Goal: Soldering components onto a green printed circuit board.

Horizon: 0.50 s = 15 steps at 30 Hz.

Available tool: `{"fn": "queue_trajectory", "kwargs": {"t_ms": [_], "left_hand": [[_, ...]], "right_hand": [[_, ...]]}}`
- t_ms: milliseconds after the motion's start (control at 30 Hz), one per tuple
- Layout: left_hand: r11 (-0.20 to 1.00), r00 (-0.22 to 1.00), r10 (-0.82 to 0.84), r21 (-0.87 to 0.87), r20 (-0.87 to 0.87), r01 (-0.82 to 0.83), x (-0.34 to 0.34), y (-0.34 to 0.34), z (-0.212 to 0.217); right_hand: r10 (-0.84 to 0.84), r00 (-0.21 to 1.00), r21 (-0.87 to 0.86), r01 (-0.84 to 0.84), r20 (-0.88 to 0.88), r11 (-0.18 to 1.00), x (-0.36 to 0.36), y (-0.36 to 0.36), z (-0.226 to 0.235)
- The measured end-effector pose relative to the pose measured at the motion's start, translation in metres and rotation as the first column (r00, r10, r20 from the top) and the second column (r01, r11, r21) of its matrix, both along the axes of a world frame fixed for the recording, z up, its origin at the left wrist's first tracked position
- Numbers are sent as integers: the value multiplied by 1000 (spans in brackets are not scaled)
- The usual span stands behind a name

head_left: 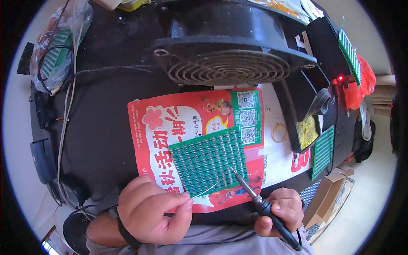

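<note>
A green circuit board panel, covered in rows of small parts, lies on a red and white printed sheet. My left hand is closed in a pinch on a thin strand of solder wire, which reaches over the panel's near edge. In my right hand is a soldering iron with a dark handle, gripped by the fingers. Its metal tip points up and left over the right part of the panel. Whether tip or wire touches the board, I cannot tell.
A black fan with a round grille stands just beyond the sheet. To the right is a soldering iron stand with a yellow sponge, and another green board beside it. Bagged boards and cables lie far left. An open cardboard box sits lower right.
</note>
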<state>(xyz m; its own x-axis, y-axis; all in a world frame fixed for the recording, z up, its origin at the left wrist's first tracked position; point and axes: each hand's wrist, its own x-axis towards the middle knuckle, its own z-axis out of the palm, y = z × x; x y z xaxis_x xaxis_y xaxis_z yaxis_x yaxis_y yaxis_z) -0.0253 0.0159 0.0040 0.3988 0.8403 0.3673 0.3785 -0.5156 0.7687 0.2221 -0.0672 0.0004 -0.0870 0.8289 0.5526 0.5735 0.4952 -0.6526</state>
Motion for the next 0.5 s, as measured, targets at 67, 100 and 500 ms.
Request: {"fn": "queue_trajectory", "kwargs": {"t_ms": [67,100,500], "left_hand": [[1000,1000,5,1,-18,-5,-1,-1,0],[1000,1000,1,2,-16,-1,1,0,0],[1000,994,-9,-14,-105,8,6,-2,4]], "right_hand": [[15,1000,-1,-15,-9,1000,-1,2,-1],[11,1000,-2,-11,5,1000,0,2,0],[14,998,79,-20,66,997,-4,2,-4]]}}
